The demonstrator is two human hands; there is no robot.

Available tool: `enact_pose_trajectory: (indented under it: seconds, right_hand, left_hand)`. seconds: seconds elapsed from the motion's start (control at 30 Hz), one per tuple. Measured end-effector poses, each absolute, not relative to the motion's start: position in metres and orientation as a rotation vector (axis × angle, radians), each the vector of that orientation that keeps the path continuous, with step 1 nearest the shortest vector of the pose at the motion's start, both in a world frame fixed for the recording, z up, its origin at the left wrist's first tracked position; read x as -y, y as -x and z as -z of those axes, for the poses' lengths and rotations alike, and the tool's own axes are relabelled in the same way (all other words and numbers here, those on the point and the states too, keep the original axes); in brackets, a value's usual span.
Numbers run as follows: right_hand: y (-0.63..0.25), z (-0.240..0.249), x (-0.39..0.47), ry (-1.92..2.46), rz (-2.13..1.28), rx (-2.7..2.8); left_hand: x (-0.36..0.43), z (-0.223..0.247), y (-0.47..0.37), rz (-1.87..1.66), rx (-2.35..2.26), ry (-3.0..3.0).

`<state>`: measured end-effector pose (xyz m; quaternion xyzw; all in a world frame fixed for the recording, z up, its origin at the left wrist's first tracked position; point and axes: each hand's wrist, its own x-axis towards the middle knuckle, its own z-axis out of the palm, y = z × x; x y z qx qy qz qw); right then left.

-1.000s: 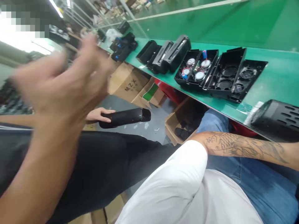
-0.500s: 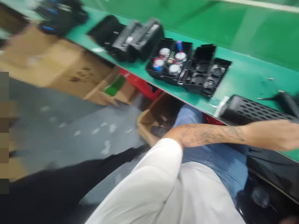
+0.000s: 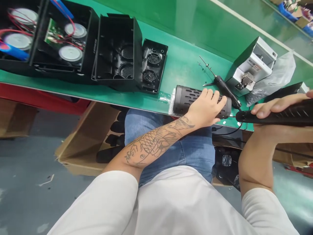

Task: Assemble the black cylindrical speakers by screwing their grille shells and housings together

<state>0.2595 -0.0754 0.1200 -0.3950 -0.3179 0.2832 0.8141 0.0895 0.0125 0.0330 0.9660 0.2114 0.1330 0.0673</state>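
Observation:
My left hand (image 3: 206,106) is wrapped over a black slotted speaker housing (image 3: 184,98) that lies on its side near the bench's front edge. A white foam pad sits under the housing's left end. In my right hand (image 3: 276,106) is a black electric screwdriver (image 3: 254,117), held level. Its bit points left and meets the housing's right end; the exact contact point is too small to make out. Behind the housing lies a second black electric screwdriver (image 3: 223,86), with a few small screws close to its tip.
Left along the green bench (image 3: 179,62) stand a black panel (image 3: 155,65), an open black case (image 3: 117,49) and cases with speaker drivers (image 3: 70,54), wires and blue batteries. A screw feeder (image 3: 254,65) and plastic bag (image 3: 281,78) are at right. A cardboard box (image 3: 78,140) sits below.
The view has swung right and sharpened. My left hand now shows fully on the housing, and my right hand with the electric screwdriver has come into view.

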Motion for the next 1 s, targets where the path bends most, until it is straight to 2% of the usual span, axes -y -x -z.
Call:
enact_pose_trajectory:
  seconds: [0.1,0.23,0.57,0.77,0.9,1.0]
  right_hand:
    - [-0.256,-0.108,0.056,0.861,-0.295,1.045]
    - [-0.259,-0.095,0.041,0.816,-0.182,1.104]
    - [-0.242,-0.095,0.048,0.895,-0.354,1.049]
    - [-0.233,-0.114,0.06,1.031,-0.582,1.118]
    - [-0.229,-0.121,0.063,1.025,-0.573,1.092]
    - [-0.242,-0.115,0.062,0.898,-0.472,1.157]
  left_hand:
    - [-0.012,-0.034,-0.09,-0.419,-0.66,-2.883]
    - [-0.011,-0.034,-0.092,-0.443,-0.679,-2.857]
    - [-0.011,-0.029,-0.093,-0.492,-0.667,-2.85]
    - [-0.01,-0.027,-0.094,-0.509,-0.675,-2.839]
    - [-0.011,-0.021,-0.095,-0.578,-0.651,-2.834]
    - [-0.015,-0.014,-0.093,-0.72,-0.465,-2.832]
